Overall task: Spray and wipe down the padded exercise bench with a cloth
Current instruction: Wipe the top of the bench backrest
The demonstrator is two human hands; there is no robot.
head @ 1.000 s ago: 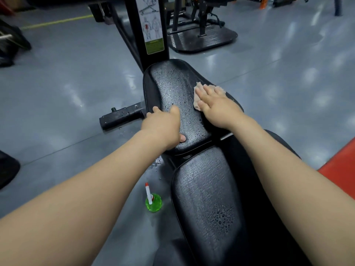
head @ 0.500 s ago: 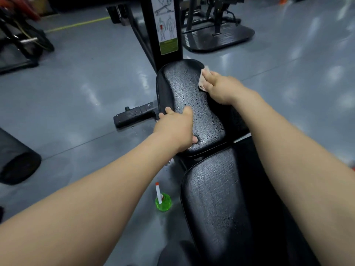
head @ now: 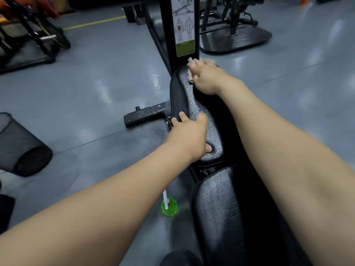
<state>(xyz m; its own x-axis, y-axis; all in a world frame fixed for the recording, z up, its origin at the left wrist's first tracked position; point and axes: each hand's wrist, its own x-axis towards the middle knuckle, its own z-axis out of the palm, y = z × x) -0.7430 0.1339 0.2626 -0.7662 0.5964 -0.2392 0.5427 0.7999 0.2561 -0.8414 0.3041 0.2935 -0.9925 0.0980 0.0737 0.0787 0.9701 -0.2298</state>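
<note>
Farther out now, the right hand (head: 206,78) presses the cloth (head: 190,79) with flat fingers at the far end of the pad (head: 189,98); wet drops (head: 194,112) lie nearer.

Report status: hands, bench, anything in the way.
Right hand presses cloth on far end of bench pad. Left hand grips its near left edge. Spray bottle stands on floor, left side.

Glossy grey floor (head: 86,89), yellow line (head: 94,22), tipped black mesh bin (head: 17,143), blurred equipment (head: 28,39), perhaps racks, behind.
</note>
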